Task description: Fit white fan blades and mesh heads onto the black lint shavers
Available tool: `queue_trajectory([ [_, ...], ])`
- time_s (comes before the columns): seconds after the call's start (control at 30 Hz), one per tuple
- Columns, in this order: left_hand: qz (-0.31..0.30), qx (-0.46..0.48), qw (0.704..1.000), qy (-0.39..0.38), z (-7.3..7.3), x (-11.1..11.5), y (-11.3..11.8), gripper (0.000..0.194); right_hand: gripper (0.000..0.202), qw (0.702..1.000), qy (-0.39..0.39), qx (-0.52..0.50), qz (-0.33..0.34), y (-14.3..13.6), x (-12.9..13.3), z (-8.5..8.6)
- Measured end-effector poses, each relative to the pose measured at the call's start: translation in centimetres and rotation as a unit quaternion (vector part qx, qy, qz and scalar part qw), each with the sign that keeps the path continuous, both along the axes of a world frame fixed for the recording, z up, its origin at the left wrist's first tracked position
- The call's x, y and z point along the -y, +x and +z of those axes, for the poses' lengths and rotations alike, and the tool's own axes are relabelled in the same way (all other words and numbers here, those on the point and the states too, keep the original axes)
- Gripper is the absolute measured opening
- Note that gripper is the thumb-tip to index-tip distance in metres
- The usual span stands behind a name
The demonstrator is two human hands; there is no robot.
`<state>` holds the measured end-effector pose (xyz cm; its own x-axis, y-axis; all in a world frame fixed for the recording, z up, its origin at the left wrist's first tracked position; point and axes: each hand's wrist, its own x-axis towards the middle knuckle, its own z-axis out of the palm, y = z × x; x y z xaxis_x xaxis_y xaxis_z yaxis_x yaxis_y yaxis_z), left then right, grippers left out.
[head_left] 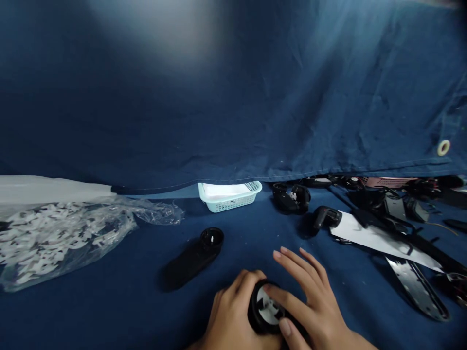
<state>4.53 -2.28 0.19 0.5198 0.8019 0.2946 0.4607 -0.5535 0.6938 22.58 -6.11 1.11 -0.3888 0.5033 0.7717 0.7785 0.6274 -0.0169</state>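
Observation:
My left hand (233, 311) is wrapped round a black round housing (255, 318) near the bottom centre. A white disc-shaped part (269, 305) sits inside its ring. My right hand (315, 301) lies over the right side of the housing, its index finger and thumb touching the white part and rim, while the other fingers are stretched out. To the left, a similar black piece (193, 260) rests on the blue cloth, with a small white pin in its round end. The lower part of the held housing is hidden by my hands.
A clear bag of white parts (69, 233) lies at the left. A light-blue basket (231, 200) stands at the back centre. Black parts (292, 198), a white sheet (365, 236) and a silver-black strip (418, 287) are on the right. A blue curtain (219, 107) hangs behind.

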Motion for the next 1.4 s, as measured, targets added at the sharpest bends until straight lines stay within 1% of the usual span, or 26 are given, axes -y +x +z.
queue_trajectory([
  [0.07,0.001,-0.003,1.000,-0.005,0.2,0.0,0.1,0.053,0.030,1.000,0.006,-0.012,-0.003,0.0,0.0,0.0],
  [0.17,-0.003,-0.013,1.000,-0.001,0.1,-0.1,0.2,0.053,0.026,1.000,0.011,-0.026,-0.009,-0.2,0.0,-0.3],
  [0.27,0.003,-0.017,1.000,-0.003,0.0,-0.1,0.3,0.052,0.021,0.998,-0.013,-0.056,-0.011,-0.2,0.1,-0.5],
  [0.33,0.017,-0.019,1.000,-0.006,0.1,-0.1,0.4,0.051,0.021,0.994,-0.061,-0.092,-0.006,-0.2,0.4,-0.4],
  [0.43,0.024,-0.013,0.999,-0.021,0.3,0.0,0.5,0.052,0.021,0.975,-0.161,-0.150,0.013,-0.2,0.9,0.0],
  [0.5,0.021,-0.003,0.999,-0.029,0.4,0.0,0.5,0.053,0.023,0.965,-0.194,-0.172,0.030,-0.3,1.1,0.3],
  [0.57,0.015,0.008,0.999,-0.032,0.4,-0.1,0.5,0.053,0.024,0.968,-0.187,-0.163,0.050,-0.3,1.1,0.6],
  [0.67,-0.005,0.024,0.999,-0.035,0.3,-0.3,0.3,0.052,0.023,0.977,-0.168,-0.103,0.079,-0.2,0.7,0.6],
  [0.73,-0.023,0.032,0.998,-0.042,0.2,-0.4,0.1,0.053,0.027,0.982,-0.158,-0.065,0.082,-0.1,0.4,0.3],
  [0.83,-0.032,0.037,0.998,-0.046,0.2,-0.3,-0.1,0.057,0.041,0.988,-0.139,-0.021,0.057,0.1,0.3,0.0],
  [0.9,-0.028,0.031,0.998,-0.042,0.3,-0.2,-0.1,0.059,0.043,0.992,-0.126,-0.003,0.027,0.2,0.4,0.0],
  [1.0,-0.021,0.019,0.999,-0.038,0.4,-0.1,0.0,0.059,0.040,0.994,-0.110,-0.001,-0.008,0.5,0.7,0.1],
  [1.1,-0.020,0.021,0.999,-0.028,0.6,-0.1,0.1,0.055,0.039,0.995,-0.097,-0.007,-0.014,0.9,0.9,0.0],
  [1.2,-0.011,0.018,1.000,-0.019,0.6,-0.1,0.1,0.053,0.037,0.996,-0.087,-0.015,-0.004,1.3,1.0,-0.1],
  [1.3,-0.007,0.019,1.000,-0.019,0.6,-0.1,0.1,0.053,0.037,0.997,-0.079,-0.017,0.020,1.7,1.1,0.1],
  [1.4,-0.016,0.035,0.999,-0.036,0.3,-0.3,0.0,0.058,0.040,0.997,-0.070,-0.007,0.043,1.6,1.0,0.6],
])
